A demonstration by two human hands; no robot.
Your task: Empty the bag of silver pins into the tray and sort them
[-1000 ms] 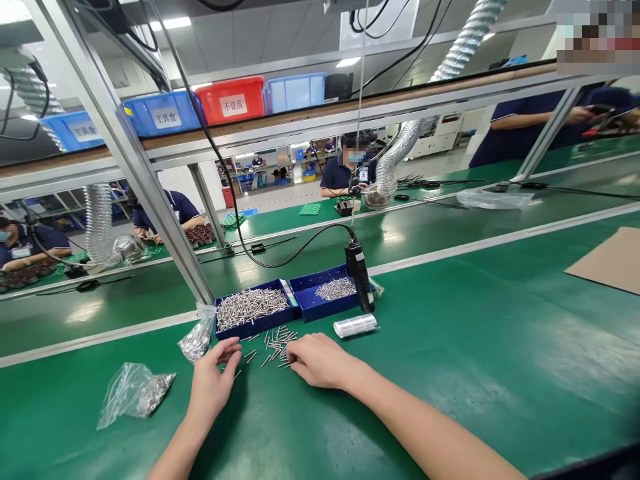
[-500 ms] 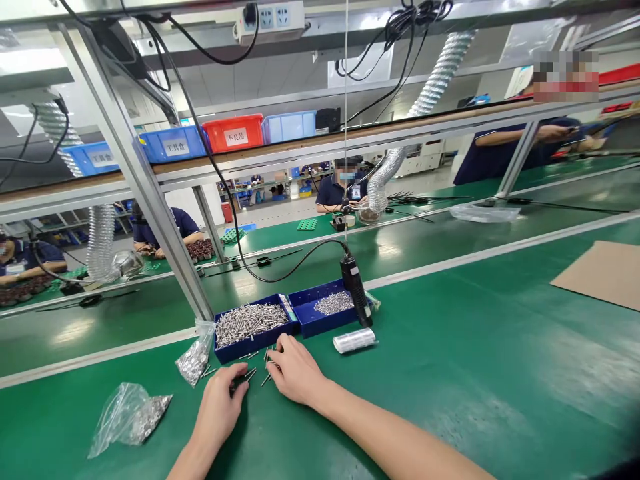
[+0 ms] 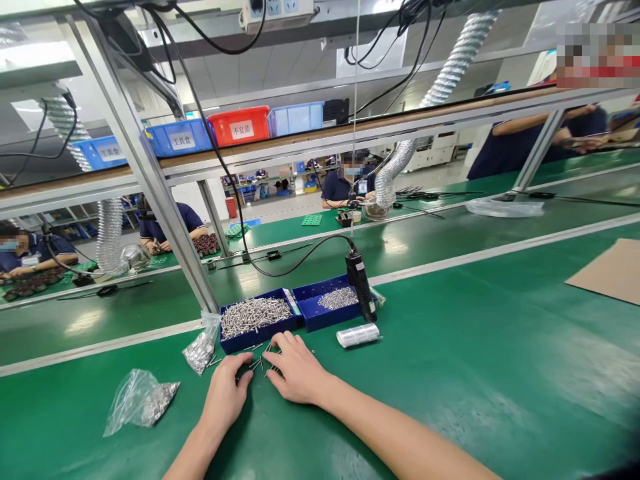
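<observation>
Several long silver screws (image 3: pixel 257 365) lie loose on the green mat in front of a blue tray (image 3: pixel 260 343) heaped with more screws. My left hand (image 3: pixel 229 387) is curled at their left, with screws showing at its thumb and fingertips. From the right, my right hand (image 3: pixel 297 370) bends its fingers down around other screws, partly hiding them. The two hands are close together but apart. Just behind is a second blue tray (image 3: pixel 327 321) holding small metal parts (image 3: pixel 339 298), too small to name.
A black electric screwdriver (image 3: pixel 360 287) hangs over the second tray. A clear roll (image 3: pixel 358 335) lies to its front. Bags of metal parts (image 3: pixel 200 350) (image 3: pixel 159 403) lie at left. Cardboard (image 3: pixel 607 273) is far right; a metal post (image 3: pixel 165 220) rises behind. Co-workers sit across the bench.
The view has shifted slightly. My hands stay near the loose screws, their fingertips a little closer together; the screws between them lie differently.
</observation>
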